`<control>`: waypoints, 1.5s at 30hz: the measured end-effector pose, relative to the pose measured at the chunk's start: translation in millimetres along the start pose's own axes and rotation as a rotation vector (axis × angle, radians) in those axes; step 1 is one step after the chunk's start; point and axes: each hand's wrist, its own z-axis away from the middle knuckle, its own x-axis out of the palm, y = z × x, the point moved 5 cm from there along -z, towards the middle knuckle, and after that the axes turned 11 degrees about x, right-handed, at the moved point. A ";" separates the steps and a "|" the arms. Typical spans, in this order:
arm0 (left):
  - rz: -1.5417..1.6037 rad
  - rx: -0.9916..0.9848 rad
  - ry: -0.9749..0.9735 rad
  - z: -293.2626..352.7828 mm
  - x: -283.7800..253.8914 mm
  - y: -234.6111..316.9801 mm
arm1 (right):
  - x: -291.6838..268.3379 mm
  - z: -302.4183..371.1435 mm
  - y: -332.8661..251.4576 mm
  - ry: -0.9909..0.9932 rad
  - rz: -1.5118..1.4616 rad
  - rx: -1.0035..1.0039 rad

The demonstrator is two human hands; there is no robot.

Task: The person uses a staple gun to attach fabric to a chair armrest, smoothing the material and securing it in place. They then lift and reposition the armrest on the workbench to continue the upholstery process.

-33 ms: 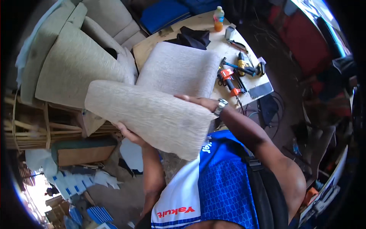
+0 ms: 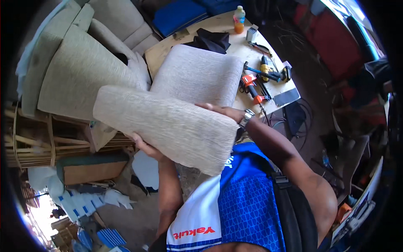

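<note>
A long beige upholstered cushion is held up at a slant in front of my chest, its textured fabric side facing up. My left hand grips its lower edge from below, with the thumb showing and the other fingers hidden underneath. My right hand, with a metal watch at the wrist, holds the upper edge near the right end; its fingertips are partly behind the cushion. Just beyond lies a light grey upholstered cushion with a rounded right side, resting on the wooden table.
On the table's right side are an orange-and-black staple gun, a blue hammer, a yellow drill and a bottle. Black cloth lies at the back. Beige sofa parts stand at left. A hose curls on the floor.
The held cushion and my right hand have shifted slightly to the right. Both hands keep their hold on it.
</note>
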 end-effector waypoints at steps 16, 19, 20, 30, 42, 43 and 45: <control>-0.845 0.291 -0.041 -90.0 -7.1 7.6 | -88.5 75.6 73.0 0.518 0.715 0.319; -0.952 0.130 -0.065 -120.0 10.8 35.4 | -170.9 131.3 196.2 0.559 0.768 0.440; -0.871 0.085 -0.071 -122.2 23.9 41.2 | -185.0 149.8 217.4 0.655 0.855 0.462; -1.075 -0.164 0.121 -110.4 -40.0 15.7 | -275.8 202.6 202.1 0.670 0.675 0.469; -0.196 -0.396 0.514 64.0 27.2 66.9 | -250.9 106.8 33.5 0.511 0.994 0.204; -0.105 -0.452 0.523 73.1 29.5 69.7 | -237.6 102.2 31.7 0.487 0.877 0.197; -0.021 -0.462 0.469 79.4 9.8 64.7 | -199.6 79.2 32.6 0.460 0.645 0.183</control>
